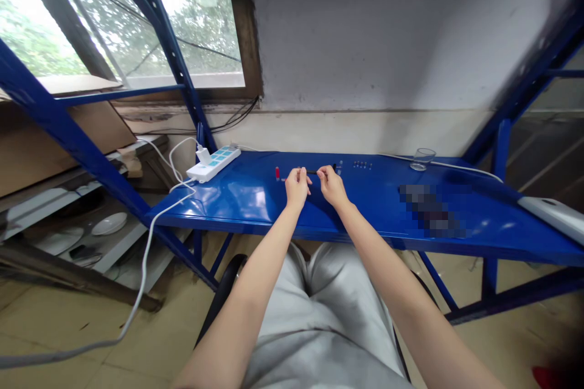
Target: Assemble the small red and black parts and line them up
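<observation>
Over the middle of the blue table (241, 203), my left hand (297, 187) and my right hand (332, 187) are close together, fingers pinched. A thin dark stick-like object (312, 172) runs between their fingertips, held at both ends; its exact kind is too small to make out. Just left of my left hand stands a small red cylinder (277, 174). Beyond my right hand are small clear and dark pieces (340, 166), partly hidden by it. Farther right, several tiny pieces (362, 164) lie in rows.
A white power strip (214, 163) with a plug and cable sits at the table's left end. At the back right stands a clear glass (423, 159). A pixelated dark object (431, 211) lies nearer. A white object (554, 219) occupies the right edge. Blue frame posts rise at both sides.
</observation>
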`<act>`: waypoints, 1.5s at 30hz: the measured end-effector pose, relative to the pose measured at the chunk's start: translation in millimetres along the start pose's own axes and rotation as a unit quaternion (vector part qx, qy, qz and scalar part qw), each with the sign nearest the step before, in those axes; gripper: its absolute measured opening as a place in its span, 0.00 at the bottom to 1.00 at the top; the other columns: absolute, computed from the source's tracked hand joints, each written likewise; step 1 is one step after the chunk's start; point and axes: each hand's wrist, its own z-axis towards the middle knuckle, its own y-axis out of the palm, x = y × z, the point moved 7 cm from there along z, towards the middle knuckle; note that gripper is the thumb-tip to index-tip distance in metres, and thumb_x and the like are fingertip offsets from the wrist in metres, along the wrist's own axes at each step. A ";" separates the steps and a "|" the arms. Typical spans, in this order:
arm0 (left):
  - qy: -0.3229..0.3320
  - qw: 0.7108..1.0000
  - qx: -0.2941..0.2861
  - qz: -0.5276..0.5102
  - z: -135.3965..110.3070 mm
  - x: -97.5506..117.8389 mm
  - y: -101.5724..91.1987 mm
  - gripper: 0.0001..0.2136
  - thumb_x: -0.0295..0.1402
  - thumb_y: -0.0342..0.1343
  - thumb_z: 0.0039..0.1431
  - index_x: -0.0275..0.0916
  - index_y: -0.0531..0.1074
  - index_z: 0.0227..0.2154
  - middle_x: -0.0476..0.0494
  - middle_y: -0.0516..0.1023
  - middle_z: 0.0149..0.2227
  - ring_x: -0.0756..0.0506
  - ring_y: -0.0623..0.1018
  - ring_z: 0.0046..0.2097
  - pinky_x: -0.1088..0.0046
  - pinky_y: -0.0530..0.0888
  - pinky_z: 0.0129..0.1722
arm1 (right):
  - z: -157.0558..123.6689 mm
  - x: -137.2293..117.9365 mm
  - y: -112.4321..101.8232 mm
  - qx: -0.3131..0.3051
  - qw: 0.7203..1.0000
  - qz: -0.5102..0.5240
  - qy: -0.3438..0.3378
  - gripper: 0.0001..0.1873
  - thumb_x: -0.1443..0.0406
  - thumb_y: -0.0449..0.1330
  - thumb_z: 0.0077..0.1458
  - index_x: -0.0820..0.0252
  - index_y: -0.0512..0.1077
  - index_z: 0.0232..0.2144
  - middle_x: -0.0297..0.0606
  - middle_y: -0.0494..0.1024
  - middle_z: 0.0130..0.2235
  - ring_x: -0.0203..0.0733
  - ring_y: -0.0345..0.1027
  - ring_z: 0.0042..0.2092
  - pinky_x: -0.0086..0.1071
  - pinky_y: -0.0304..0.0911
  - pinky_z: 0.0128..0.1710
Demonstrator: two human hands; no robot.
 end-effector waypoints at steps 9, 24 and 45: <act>-0.002 1.000 0.007 0.005 -0.7 1.0 -1.8 0.15 0.45 0.43 0.59 0.38 0.62 0.27 0.53 0.68 0.21 0.57 0.64 0.14 0.82 0.61 0.15 | 0.4 0.6 1.9 -0.009 1.000 0.022 0.001 0.15 0.56 0.42 0.59 0.57 0.63 0.36 0.40 0.72 0.32 0.41 0.67 0.31 0.32 0.58 0.31; -0.006 1.000 0.021 0.009 0.1 -3.4 -2.8 0.13 0.42 0.42 0.61 0.38 0.62 0.31 0.54 0.69 0.22 0.58 0.64 0.14 0.82 0.61 0.15 | -0.2 0.1 2.0 -0.010 1.000 0.001 0.012 0.15 0.56 0.43 0.59 0.56 0.63 0.39 0.42 0.74 0.36 0.44 0.68 0.35 0.33 0.59 0.32; -0.035 0.996 -0.063 -0.058 4.5 -13.1 10.9 0.12 0.42 0.51 0.56 0.36 0.64 0.29 0.55 0.67 0.20 0.57 0.65 0.13 0.81 0.61 0.13 | 4.9 12.2 11.7 -0.043 0.986 0.156 0.043 0.13 0.55 0.53 0.50 0.58 0.63 0.30 0.37 0.71 0.30 0.37 0.63 0.29 0.32 0.60 0.32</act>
